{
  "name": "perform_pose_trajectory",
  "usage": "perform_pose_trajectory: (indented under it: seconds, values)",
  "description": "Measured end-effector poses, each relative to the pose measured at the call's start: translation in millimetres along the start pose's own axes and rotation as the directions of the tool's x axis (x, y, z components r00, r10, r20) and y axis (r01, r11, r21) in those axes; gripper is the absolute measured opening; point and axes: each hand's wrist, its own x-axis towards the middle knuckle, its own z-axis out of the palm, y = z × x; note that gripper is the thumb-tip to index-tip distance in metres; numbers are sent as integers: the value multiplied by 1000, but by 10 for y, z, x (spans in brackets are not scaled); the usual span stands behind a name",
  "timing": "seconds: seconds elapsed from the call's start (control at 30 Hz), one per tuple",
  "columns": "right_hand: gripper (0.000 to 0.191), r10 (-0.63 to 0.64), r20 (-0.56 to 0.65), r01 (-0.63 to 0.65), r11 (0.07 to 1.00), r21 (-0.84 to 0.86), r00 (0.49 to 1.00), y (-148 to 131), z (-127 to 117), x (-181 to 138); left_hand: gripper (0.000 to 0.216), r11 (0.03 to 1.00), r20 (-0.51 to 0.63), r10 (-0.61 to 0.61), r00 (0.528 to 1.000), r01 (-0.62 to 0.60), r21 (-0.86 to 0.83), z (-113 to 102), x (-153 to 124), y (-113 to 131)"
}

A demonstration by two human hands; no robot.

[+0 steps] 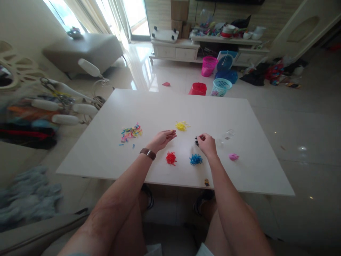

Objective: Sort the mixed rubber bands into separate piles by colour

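Observation:
My right hand (207, 144) is closed in a pinch over a small pile of black bands (196, 143); what is between its fingertips is too small to make out. My left hand (162, 139), with a brown-strapped watch on the wrist, is held over the table with its fingers stretched out. Just beyond its fingertips lies a yellow pile of small bands (181, 126). Closer to me are a red pile of bands (171, 158) and a blue pile of bands (196, 159). A mixed-colour pile of bands (131, 133) lies to the left.
On the white table (160, 106), a clear container (229, 133) and a pink object (233, 156) are at the right. A small yellow and dark figure (206, 182) lies near the front edge. Beyond the far edge stand a red stool (198, 89) and a light blue basket (221, 86).

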Motion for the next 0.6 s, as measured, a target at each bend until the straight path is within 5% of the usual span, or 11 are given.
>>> perform_pose_trajectory:
  seconds: [0.33,0.6]
  values:
    - [13,-30,4,29,994,108,1000,-45,-120,-72,19,950,-138,251,958,-216,224,361,439,-59]
    - [13,-1,33,-4,987,162,999,-44,-256,-57,26,888,-217,263,940,-147,436,556,924,44]
